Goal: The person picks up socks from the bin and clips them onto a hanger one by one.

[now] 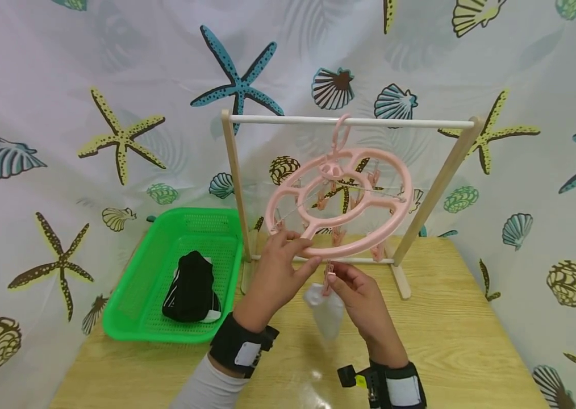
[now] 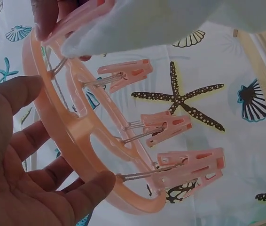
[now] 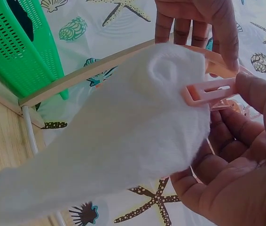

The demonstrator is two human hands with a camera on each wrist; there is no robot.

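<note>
Basket [image 1: 134, 295] with black sock [image 1: 192, 288] left of wooden rack [image 1: 441, 187], well apart.

Bare table [image 1: 451, 341] right of hands; green basket [image 1: 129, 307] left, rack [image 1: 349, 121] behind.
</note>
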